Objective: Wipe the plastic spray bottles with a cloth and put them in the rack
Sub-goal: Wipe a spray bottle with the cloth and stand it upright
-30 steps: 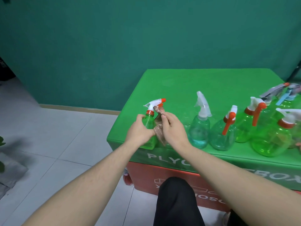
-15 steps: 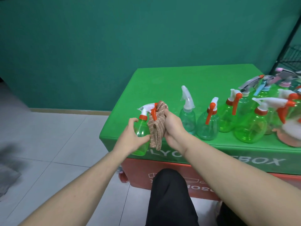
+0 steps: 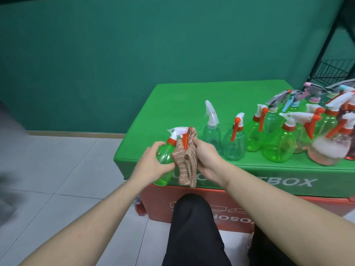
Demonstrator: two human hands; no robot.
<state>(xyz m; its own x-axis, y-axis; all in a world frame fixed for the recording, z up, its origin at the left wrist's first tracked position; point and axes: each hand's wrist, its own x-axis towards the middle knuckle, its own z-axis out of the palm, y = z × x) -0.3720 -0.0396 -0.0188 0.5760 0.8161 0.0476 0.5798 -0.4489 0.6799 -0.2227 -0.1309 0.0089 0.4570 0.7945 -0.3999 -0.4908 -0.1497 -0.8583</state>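
My left hand (image 3: 151, 166) grips the body of a small green spray bottle (image 3: 165, 153) with a white head and orange trigger, held just off the table's front left corner. My right hand (image 3: 206, 158) holds a brown striped cloth (image 3: 185, 164) pressed against the bottle's right side, up by the trigger. Several more spray bottles (image 3: 278, 139) stand in a row on the green table (image 3: 172, 104), green and clear ones, with pink ones at the far right. A black wire rack (image 3: 334, 72) stands behind the table at the right edge.
The table is a green-covered box over a red base (image 3: 226, 204) with white lettering. My dark-trousered knee (image 3: 192, 223) is below my hands. Pale floor tiles (image 3: 63, 169) spread to the left, and a teal wall (image 3: 115, 54) runs behind.
The cloth has come from bunched under my right hand to draped against the bottle near its trigger. My view has swung right, bringing more bottles and the rack into sight.
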